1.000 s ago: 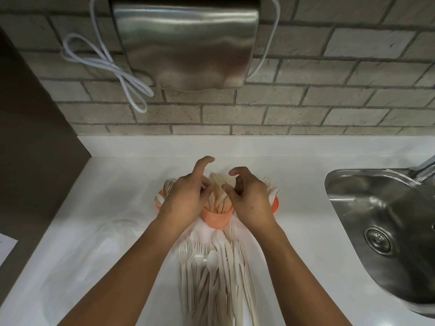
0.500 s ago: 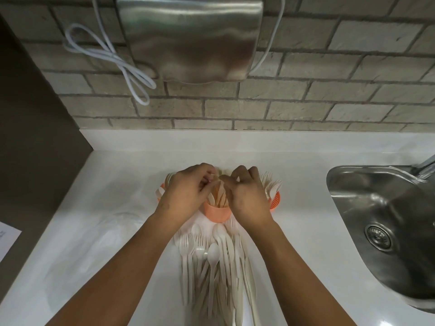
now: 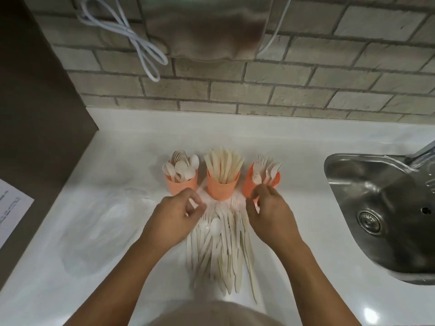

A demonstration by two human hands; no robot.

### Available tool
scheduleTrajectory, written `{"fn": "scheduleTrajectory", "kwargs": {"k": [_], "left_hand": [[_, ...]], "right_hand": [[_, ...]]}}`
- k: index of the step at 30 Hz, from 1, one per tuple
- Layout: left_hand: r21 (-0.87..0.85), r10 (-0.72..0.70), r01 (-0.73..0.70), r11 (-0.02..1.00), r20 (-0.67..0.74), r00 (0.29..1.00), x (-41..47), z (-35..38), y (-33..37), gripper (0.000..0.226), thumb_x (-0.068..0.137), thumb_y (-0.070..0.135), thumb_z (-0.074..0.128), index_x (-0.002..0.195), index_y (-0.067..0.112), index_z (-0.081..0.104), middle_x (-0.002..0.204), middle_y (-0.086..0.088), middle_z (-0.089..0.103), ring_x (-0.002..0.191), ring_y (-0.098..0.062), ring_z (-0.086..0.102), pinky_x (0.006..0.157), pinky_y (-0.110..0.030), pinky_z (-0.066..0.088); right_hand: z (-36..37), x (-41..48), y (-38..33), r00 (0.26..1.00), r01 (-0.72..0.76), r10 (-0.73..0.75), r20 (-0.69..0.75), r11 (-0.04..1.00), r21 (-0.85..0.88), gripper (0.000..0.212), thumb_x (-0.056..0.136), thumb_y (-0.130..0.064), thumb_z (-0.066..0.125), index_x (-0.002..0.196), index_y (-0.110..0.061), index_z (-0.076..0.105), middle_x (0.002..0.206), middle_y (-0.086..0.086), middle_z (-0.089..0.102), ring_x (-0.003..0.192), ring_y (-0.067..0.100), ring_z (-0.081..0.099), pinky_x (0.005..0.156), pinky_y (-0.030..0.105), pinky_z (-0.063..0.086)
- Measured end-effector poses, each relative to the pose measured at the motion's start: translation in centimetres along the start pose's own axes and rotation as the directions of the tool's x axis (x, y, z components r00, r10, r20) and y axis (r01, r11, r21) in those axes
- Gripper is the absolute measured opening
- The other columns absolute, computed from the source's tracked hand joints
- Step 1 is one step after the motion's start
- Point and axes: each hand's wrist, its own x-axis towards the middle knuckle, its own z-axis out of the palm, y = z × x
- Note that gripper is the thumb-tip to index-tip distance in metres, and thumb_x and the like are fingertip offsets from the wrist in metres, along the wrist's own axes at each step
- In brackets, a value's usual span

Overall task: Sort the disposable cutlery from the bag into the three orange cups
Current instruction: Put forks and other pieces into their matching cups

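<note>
Three orange cups stand in a row on the white counter. The left cup (image 3: 181, 185) holds spoons, the middle cup (image 3: 222, 188) holds knives, and the right cup (image 3: 248, 184) holds forks. Just in front of them lies a pile of pale loose cutlery (image 3: 219, 250), handles pointing toward me. My left hand (image 3: 179, 216) hovers between the left and middle cups, fingers pinched on a thin white piece that is blurred. My right hand (image 3: 270, 214) is at the front of the right cup, fingertips closed on a fork stem (image 3: 259, 184).
A crumpled clear plastic bag (image 3: 101, 231) lies left of the pile. A steel sink (image 3: 381, 208) with a faucet (image 3: 423, 154) is at the right. A paper sheet (image 3: 9, 208) lies far left. A metal wall unit (image 3: 204, 27) and a white cable (image 3: 141, 45) hang on the brick wall.
Both hands have left the top of the middle cup, drawn back toward me and spread apart. The left is now near the left cup and the right at the fork cup.
</note>
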Motion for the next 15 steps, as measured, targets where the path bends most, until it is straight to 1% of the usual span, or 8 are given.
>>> {"fn": "scheduleTrajectory", "kwargs": {"k": [1,3,5,6,8,10,12,15], "left_hand": [[0.09,-0.063,0.056,0.994,0.078,0.995,-0.5,0.5,-0.7,0.025,0.095,0.049,0.067,0.111,0.03,0.062,0.077,0.014,0.067,0.075,-0.007,0.066,0.073,-0.031,0.056],[0.221,-0.171,0.134,0.966,0.158,0.973,-1.3,1.8,-1.6,0.051,0.092,0.06,0.065,0.129,0.027,0.053,0.101,0.01,0.065,0.092,-0.014,0.067,0.08,-0.032,0.054],[0.283,-0.228,0.165,0.945,0.207,0.951,-2.6,3.3,-2.2,0.086,0.081,0.075,0.065,0.149,0.032,0.034,0.133,0.0,0.053,0.116,-0.023,0.061,0.091,-0.039,0.055],[0.3,-0.242,0.163,0.94,0.252,0.937,-3.2,4.0,-2.4,0.106,0.072,0.082,0.067,0.156,0.038,0.019,0.145,-0.002,0.04,0.128,-0.027,0.053,0.096,-0.043,0.054],[0.337,-0.239,0.116,0.934,0.354,0.904,-4.3,4.9,-2.2,0.141,0.051,0.087,0.075,0.157,0.05,-0.009,0.158,0.001,0.014,0.145,-0.03,0.029,0.104,-0.049,0.049],[0.401,-0.203,0.019,0.916,0.419,0.885,-5.3,5.4,-1.8,0.154,0.044,0.082,0.083,0.153,0.054,-0.022,0.164,0.004,-0.005,0.15,-0.032,0.013,0.109,-0.049,0.045],[0.426,-0.171,-0.032,0.904,0.429,0.887,-6.1,5.7,-1.8,0.154,0.051,0.069,0.091,0.152,0.054,-0.024,0.167,0.003,-0.012,0.152,-0.033,0.008,0.112,-0.047,0.043],[0.362,-0.153,-0.003,0.932,0.4,0.904,-6.9,5.6,-3.1,0.151,0.057,0.053,0.097,0.153,0.056,-0.019,0.165,0.01,-0.013,0.153,-0.028,0.009,0.111,-0.042,0.046]], "right_hand": [[0.2,-0.9,0.3,0.989,-0.09,0.096,0.117,0.994,-0.059,0.026,0.102,-0.039,0.052,0.109,-0.015,0.058,0.106,0.005,0.065,0.09,0.025,0.064,0.073,0.036,0.054],[0.9,-2.4,0.9,0.881,-0.259,0.308,0.36,0.949,-0.178,0.049,0.102,-0.058,0.042,0.118,-0.013,0.055,0.115,0.007,0.064,0.106,0.028,0.065,0.086,0.038,0.053],[1.9,-3.5,0.7,0.753,-0.372,0.41,0.515,0.91,-0.182,0.069,0.099,-0.069,0.036,0.132,-0.01,0.049,0.13,0.012,0.058,0.122,0.032,0.059,0.096,0.04,0.046],[2.5,-4.0,0.5,0.725,-0.409,0.422,0.544,0.9,-0.152,0.072,0.098,-0.07,0.037,0.136,-0.01,0.046,0.133,0.014,0.055,0.125,0.034,0.057,0.097,0.041,0.044],[3.5,-4.4,0.1,0.75,-0.41,0.378,0.543,0.91,-0.066,0.064,0.099,-0.064,0.041,0.135,-0.012,0.045,0.124,0.013,0.048,0.122,0.034,0.056,0.095,0.04,0.045],[3.8,-4.5,-0.5,0.771,-0.416,0.345,0.536,0.909,0.013,0.052,0.102,-0.053,0.046,0.134,-0.012,0.042,0.115,0.008,0.041,0.109,0.031,0.056,0.088,0.036,0.043],[3.3,-4.5,-0.8,0.781,-0.425,0.313,0.54,0.901,0.093,0.049,0.103,-0.038,0.051,0.141,-0.011,0.036,0.118,0.009,0.042,0.1,0.025,0.049,0.085,0.032,0.04],[2.3,-5.6,0.3,0.82,-0.324,0.215,0.53,0.938,0.121,0.058,0.1,-0.024,0.056,0.151,-0.015,0.028,0.13,0.011,0.048,0.103,0.023,0.051,0.087,0.031,0.042]]}}
